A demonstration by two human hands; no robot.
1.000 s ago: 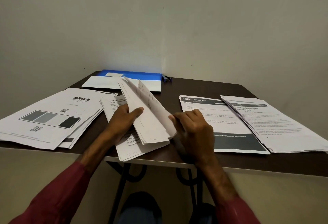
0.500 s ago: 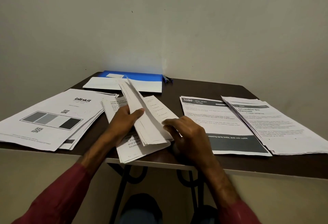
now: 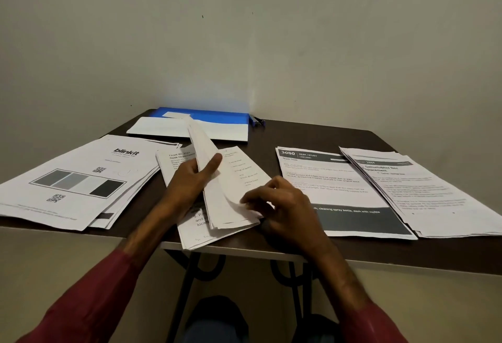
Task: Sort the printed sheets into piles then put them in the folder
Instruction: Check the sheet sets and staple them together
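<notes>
The fingers (image 3: 214,162) of the left hand (image 3: 187,185) are wrapped around a bundle of sheets (image 3: 205,147), with the thumb laid across its front. They hold it up on edge so that it leans away toward twelve o'clock. The right hand (image 3: 288,209) has its fingertips curled in at the bundle's near right corner. They pinch a loose page (image 3: 244,177) that lies folded open at three o'clock of the raised part.

Under both hands sits the TASK ID pile (image 3: 173,163), its near edge hanging over the lip of the dark counter (image 3: 298,136). At nine o'clock of the hands is the fanned blinkit pile (image 3: 81,179), whose top sheet shows a grey bar and two square codes. At three o'clock lies the 3080 pile (image 3: 339,187) with its dark header. Overlapping that pile's right edge is a text pile (image 3: 423,193).

At twelve o'clock, close against the wall, the blue folder (image 3: 225,119) lies flat with a white sheet (image 3: 168,128) on top of it. A blue pen (image 3: 256,121) rests just at the folder's right end. Dark red sleeves (image 3: 81,312) cover both forearms.
</notes>
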